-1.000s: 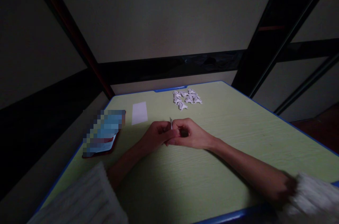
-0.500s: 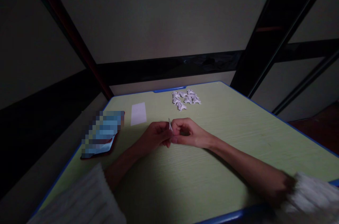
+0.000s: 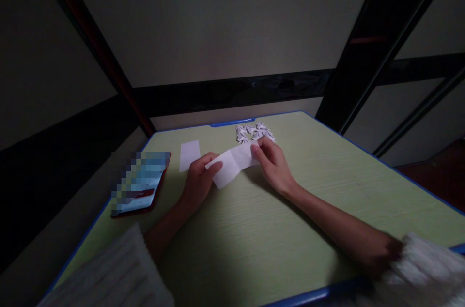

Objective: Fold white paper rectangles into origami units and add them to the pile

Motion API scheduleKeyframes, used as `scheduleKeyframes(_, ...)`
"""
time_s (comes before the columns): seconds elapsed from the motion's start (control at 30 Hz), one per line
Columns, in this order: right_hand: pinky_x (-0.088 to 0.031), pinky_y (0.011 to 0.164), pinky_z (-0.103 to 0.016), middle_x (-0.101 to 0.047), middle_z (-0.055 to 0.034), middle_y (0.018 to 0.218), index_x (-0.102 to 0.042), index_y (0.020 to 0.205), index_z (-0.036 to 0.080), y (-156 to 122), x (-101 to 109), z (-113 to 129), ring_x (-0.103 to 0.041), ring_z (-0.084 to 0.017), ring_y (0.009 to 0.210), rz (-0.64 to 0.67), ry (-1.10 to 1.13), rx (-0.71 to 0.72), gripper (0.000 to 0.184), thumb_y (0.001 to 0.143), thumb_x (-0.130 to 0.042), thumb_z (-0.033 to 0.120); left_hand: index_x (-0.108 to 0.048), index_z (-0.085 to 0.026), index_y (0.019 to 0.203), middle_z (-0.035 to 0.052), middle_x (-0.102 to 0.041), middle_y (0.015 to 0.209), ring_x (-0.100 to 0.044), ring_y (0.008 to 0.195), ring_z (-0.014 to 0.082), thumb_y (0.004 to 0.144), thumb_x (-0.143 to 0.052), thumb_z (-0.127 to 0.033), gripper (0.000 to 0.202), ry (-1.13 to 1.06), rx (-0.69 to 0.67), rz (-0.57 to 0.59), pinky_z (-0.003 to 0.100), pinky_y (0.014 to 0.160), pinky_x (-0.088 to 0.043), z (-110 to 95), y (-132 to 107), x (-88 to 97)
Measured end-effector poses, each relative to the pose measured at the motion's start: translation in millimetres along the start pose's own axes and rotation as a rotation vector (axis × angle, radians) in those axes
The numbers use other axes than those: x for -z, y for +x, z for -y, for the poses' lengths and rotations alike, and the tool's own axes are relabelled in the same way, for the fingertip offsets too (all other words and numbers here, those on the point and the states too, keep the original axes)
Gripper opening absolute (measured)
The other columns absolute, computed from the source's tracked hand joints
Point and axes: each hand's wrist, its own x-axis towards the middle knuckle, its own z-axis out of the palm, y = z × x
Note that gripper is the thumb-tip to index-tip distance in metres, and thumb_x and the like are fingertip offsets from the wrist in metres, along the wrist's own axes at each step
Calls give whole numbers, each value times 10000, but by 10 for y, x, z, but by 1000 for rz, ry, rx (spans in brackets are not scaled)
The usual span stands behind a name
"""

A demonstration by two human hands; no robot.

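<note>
Between my two hands a white sheet of paper (image 3: pixel 232 161) is held unfolded above the table, with a crease down its middle. My left hand (image 3: pixel 199 176) pinches its left end, thumb on top and fingers beneath. At the right end, my right hand (image 3: pixel 271 162) grips the paper between thumb and fingers. Just beyond the sheet lie several small folded paper figures (image 3: pixel 260 129), partly covered by the paper and my right hand. Another flat white sheet (image 3: pixel 189 153) rests behind my left hand.
A tablet or phone in a dark red case (image 3: pixel 145 195), its screen partly pixelated, lies at the table's left edge. The pale green table (image 3: pixel 276 244) has a blue rim. Cabinet panels (image 3: pixel 225 21) rise behind it.
The paper was folded narrow between my close-set fingers. Now it is opened out, and my hands have moved apart, the right one up and to the right.
</note>
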Motion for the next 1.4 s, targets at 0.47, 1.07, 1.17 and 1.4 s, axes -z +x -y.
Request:
scheduleKeyframes(0.47,-266,388,-203,-386,43,483,-378,668,185,19,-4,-8,-364,-70,407,-109,7,-138,177,759,-414,333,-474,-148,613,-62,-505,378,-463,310,80,640,-539,-295,163,-60,165,-166,168,304,-329,-42,-7,-74)
scheduleKeyframes(1.07,-287,405,-197,-482,26,525,-447,620,150,58,-52,-56,-407,-70,443,-70,148,-418,204,522,-616,205,-535,-121,678,-14,-612,598,-542,470,92,506,-654,-233,237,-135,247,-224,194,446,-416,41,44,-21)
scheduleKeyframes(1.17,-286,392,-190,-502,33,490,-457,630,150,33,-80,-22,-420,-68,409,145,190,-497,217,500,-630,173,-560,-122,671,-49,-559,468,-498,402,77,541,-623,-224,177,-63,204,-316,185,428,-391,33,61,7)
scheduleKeyframes(1.4,-268,355,-177,-516,28,475,-499,591,135,2,-95,22,-420,-57,379,283,243,-548,207,532,-651,261,-575,-127,625,-55,-504,384,-428,334,62,563,-604,-245,136,-64,165,-120,179,357,-327,-11,3,-54)
